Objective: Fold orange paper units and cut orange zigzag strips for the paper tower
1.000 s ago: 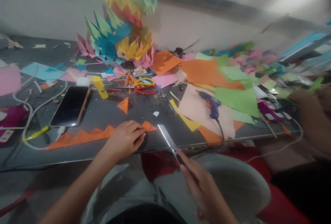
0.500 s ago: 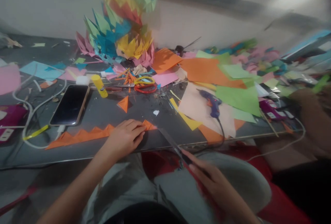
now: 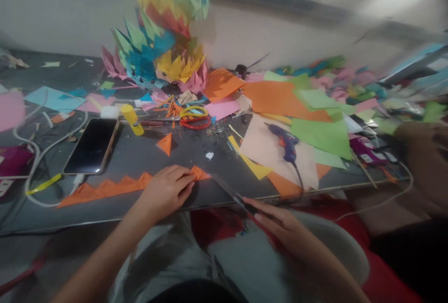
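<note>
A long strip of folded orange paper [image 3: 114, 187] with pointed peaks lies along the front edge of the dark table. My left hand [image 3: 171, 186] is across its right part, fingers bent together and gripping or pressing it down; the fingertips hide some of the paper. My right hand [image 3: 276, 219] is closed around the dark handle of a knife [image 3: 226, 186]. Its long blade points up and left, and the tip meets the strip's right end. A loose orange paper triangle [image 3: 165, 144] lies just behind my left hand.
A phone [image 3: 93, 146] and glue stick [image 3: 132, 120] lie left. A glue gun [image 3: 285, 142] rests on pale paper at right, its cord over the table edge. Scissors [image 3: 195, 118] and a colourful folded-paper model [image 3: 164, 51] are behind. A person's arm [image 3: 420, 163] is at far right.
The view has shifted slightly, so the table's things sit a little lower and further left. Both hands keep nearly the same pose, with the knife tip still at the strip's end.
</note>
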A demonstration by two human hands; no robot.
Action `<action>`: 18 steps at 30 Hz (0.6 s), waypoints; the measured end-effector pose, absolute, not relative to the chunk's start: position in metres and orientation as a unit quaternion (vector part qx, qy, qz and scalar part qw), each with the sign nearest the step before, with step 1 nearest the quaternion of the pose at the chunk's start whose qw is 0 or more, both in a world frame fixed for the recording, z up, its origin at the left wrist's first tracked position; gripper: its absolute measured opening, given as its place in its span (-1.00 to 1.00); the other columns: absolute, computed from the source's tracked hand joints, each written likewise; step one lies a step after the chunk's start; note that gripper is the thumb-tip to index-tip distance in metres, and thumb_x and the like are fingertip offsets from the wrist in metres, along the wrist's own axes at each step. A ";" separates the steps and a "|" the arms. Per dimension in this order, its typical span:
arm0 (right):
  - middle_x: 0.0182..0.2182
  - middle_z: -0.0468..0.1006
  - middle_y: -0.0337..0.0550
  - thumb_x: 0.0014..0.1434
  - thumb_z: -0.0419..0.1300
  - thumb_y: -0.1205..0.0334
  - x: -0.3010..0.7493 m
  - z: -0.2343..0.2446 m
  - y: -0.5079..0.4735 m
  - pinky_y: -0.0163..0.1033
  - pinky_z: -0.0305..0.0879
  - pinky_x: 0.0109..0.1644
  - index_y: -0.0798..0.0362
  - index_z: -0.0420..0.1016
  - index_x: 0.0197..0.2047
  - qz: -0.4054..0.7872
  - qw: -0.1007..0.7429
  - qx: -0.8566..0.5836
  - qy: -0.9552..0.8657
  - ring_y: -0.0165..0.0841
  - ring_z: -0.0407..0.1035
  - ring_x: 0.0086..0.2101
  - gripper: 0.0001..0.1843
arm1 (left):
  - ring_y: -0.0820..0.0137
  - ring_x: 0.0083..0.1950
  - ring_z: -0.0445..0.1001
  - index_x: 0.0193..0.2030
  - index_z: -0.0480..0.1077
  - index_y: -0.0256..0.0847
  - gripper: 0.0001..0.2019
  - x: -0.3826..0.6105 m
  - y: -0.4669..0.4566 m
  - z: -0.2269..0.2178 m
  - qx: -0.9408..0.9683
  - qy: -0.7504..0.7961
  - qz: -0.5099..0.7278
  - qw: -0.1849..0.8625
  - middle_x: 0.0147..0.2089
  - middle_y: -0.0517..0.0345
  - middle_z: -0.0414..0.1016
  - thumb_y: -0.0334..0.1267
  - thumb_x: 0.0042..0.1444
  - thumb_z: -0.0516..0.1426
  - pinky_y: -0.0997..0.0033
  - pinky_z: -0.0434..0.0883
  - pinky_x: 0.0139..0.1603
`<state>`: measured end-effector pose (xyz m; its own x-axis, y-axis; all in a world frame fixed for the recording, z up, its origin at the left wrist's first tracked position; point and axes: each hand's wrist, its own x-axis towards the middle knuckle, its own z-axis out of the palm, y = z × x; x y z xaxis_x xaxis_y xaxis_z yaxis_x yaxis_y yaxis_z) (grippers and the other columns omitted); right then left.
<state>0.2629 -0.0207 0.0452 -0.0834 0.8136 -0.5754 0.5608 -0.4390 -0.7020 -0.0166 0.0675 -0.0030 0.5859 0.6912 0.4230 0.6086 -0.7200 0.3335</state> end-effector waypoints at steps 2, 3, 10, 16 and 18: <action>-0.71 0.34 -0.31 0.14 0.04 0.04 0.262 0.044 -0.020 -0.38 0.24 -0.60 0.02 0.26 0.19 0.538 0.117 -0.666 -0.504 -0.47 0.23 -0.68 -0.44 | 0.36 -0.20 0.41 -0.20 0.45 -0.23 -0.82 -0.017 0.067 -0.003 0.887 0.365 0.272 0.077 -0.21 0.06 0.48 -0.33 0.16 0.03 0.29 0.40 -0.19; -0.72 0.31 -0.32 0.14 0.04 0.04 0.261 0.043 -0.020 -0.39 0.21 -0.62 0.02 0.25 0.20 0.543 0.117 -0.666 -0.498 -0.48 0.21 -0.69 -0.44 | 0.36 -0.20 0.41 -0.20 0.45 -0.23 -0.82 -0.017 0.067 -0.004 0.887 0.365 0.271 0.076 -0.21 0.06 0.48 -0.33 0.16 0.03 0.29 0.41 -0.19; -0.78 0.15 -0.43 0.13 0.02 0.02 0.254 0.040 -0.018 -0.44 0.08 -0.67 0.08 0.18 0.23 0.569 0.128 -0.660 -0.475 -0.52 0.11 -0.73 -0.37 | 0.36 -0.19 0.41 -0.19 0.44 -0.24 -0.82 -0.017 0.067 -0.005 0.887 0.363 0.277 0.075 -0.21 0.06 0.48 -0.33 0.16 0.03 0.29 0.41 -0.20; -0.75 0.26 -0.36 0.13 0.03 -0.02 0.248 0.031 -0.020 -0.41 0.15 -0.64 0.07 0.19 0.23 0.571 0.173 -0.650 -0.472 -0.49 0.17 -0.70 -0.37 | 0.35 -0.19 0.40 -0.19 0.44 -0.24 -0.82 -0.017 0.067 -0.005 0.889 0.361 0.273 0.074 -0.20 0.07 0.48 -0.33 0.16 0.03 0.27 0.40 -0.18; -0.73 0.30 -0.33 0.14 0.02 -0.03 0.246 0.029 -0.020 -0.39 0.17 -0.63 0.07 0.19 0.23 0.567 0.189 -0.648 -0.472 -0.48 0.19 -0.69 -0.37 | 0.35 -0.19 0.40 -0.19 0.44 -0.24 -0.82 -0.017 0.067 -0.005 0.889 0.362 0.270 0.074 -0.20 0.07 0.48 -0.32 0.17 0.03 0.28 0.40 -0.19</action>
